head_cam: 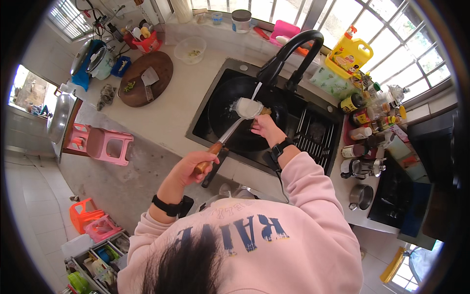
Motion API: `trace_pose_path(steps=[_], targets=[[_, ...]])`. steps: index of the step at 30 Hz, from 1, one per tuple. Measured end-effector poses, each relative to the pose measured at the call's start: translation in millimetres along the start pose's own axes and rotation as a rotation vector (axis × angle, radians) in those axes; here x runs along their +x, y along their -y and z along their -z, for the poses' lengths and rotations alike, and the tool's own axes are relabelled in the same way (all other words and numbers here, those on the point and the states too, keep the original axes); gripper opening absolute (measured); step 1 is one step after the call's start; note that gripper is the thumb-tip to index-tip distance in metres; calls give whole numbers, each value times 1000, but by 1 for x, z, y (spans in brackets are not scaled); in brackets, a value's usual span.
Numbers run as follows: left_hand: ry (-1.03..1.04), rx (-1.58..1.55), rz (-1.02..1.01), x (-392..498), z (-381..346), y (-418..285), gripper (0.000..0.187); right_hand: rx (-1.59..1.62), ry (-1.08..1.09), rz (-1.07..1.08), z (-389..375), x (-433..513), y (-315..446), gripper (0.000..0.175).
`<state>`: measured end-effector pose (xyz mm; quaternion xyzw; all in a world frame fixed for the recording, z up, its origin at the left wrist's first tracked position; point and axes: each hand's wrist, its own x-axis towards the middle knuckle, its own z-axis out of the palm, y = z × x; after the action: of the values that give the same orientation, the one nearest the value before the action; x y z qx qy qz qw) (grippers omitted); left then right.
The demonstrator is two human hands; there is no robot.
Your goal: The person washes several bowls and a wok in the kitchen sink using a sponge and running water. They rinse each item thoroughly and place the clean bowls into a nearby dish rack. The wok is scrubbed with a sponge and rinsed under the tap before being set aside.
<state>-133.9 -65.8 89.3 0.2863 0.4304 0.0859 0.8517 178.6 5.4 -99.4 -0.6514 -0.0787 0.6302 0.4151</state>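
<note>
A large black wok [227, 125] sits in the dark sink [200, 136]. My left hand [194, 167] grips the wooden handle of a metal ladle or spatula [229, 131], whose head reaches over the wok. From the black faucet [271, 70] water runs onto that head, where it looks white and foamy. My right hand [265, 126] is by the head's right side, over the wok, with its fingers curled at a tan scrubber [266, 110]; the fingertips are partly hidden, so I cannot tell how firmly it is held. The wok's handle [214, 168] points toward me over the counter edge.
A round wooden board [132, 73] with a cleaver [149, 78] lies on the left counter, near a plastic bowl [190, 50]. A black rack [315, 136] fills the sink's right side. Bottles [361, 133] and a moka pot [371, 168] stand farther right.
</note>
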Motion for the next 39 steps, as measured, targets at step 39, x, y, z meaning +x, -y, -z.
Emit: trace_pose_path(steps=[39], targets=[[-340,1159,-712,102,-133,-120,50,448,520,484,-30,-99,99,15]])
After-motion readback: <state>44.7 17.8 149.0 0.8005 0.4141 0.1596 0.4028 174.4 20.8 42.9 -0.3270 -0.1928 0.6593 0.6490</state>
